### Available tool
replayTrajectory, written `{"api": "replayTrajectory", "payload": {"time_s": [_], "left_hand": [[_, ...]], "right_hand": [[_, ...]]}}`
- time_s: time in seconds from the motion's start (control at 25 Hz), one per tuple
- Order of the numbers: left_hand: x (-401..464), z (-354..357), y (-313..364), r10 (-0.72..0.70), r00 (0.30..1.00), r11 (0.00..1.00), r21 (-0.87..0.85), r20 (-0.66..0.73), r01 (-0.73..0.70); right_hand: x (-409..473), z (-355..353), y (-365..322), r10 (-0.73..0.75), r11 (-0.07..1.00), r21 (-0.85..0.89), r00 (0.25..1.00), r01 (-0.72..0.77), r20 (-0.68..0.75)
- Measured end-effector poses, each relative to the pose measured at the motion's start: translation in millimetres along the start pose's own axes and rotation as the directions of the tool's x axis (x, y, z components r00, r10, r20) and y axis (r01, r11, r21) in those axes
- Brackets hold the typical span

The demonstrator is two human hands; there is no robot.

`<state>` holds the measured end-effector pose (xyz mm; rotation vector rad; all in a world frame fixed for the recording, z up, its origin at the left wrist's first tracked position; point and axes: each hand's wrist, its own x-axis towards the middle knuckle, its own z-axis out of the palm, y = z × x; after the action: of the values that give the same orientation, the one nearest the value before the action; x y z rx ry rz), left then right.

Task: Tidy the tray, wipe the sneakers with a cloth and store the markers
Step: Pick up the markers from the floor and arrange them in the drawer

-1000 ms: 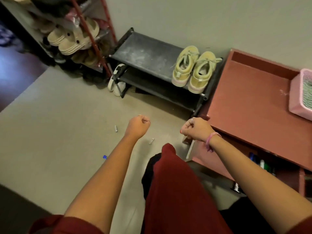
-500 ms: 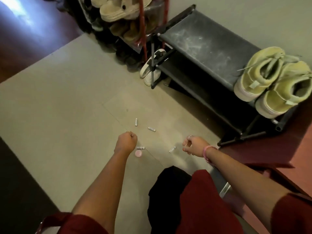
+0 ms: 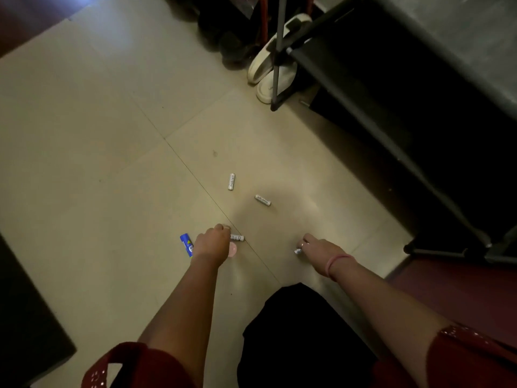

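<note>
Pale tiled floor (image 3: 84, 121). Scattered on it: two white markers (image 3: 231, 181) (image 3: 262, 200) beyond the hands, a third (image 3: 237, 237) just beside the left hand (image 3: 211, 242), a blue tube (image 3: 187, 245) at its other side.

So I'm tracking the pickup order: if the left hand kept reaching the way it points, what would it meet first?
Probably the white cylinder beside the left hand, though depth is unclear.
</note>
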<state>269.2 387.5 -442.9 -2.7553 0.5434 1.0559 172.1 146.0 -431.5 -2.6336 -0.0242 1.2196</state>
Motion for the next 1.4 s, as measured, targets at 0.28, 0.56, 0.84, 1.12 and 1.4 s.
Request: {"api": "replayTrajectory", "payload": {"time_s": [0.28, 0.56, 0.84, 1.12, 1.4], "left_hand": [[33.6, 21.3, 17.7, 0.084, 0.995, 0.995, 0.066, -0.057, -0.08], [46.2, 16.4, 6.1, 0.084, 0.981, 0.986, -0.127, -0.174, -0.107], [-20.2, 34.2, -78.1, -0.378, 0.911, 0.481, -0.876, -0.167, 0.039], [-87.8, 102.3, -131.1, -0.565, 0.821, 0.268, -0.923, 0.081, 0.276], [-89.3, 130.8, -134.6, -0.262, 0.965, 0.791, -0.573, 0.002, 0.216]], "right_hand": [[34.5, 37.7, -0.9, 0.056, 0.987, -0.148, 0.995, -0.067, -0.078], [54.7, 15.9, 11.5, -0.038, 0.999, 0.037, 0.999, 0.037, 0.034], [69.8, -22.7, 4.6, 0.121, 0.462, 0.886, 0.993, -0.044, -0.013], [100.0, -41.5, -25.8, 0.066, 0.972, 0.234, 0.983, -0.024, -0.173], [116.0, -31.8, -52.8, 0.098, 0.982, 0.158, 0.995, -0.1, 0.017]]}}
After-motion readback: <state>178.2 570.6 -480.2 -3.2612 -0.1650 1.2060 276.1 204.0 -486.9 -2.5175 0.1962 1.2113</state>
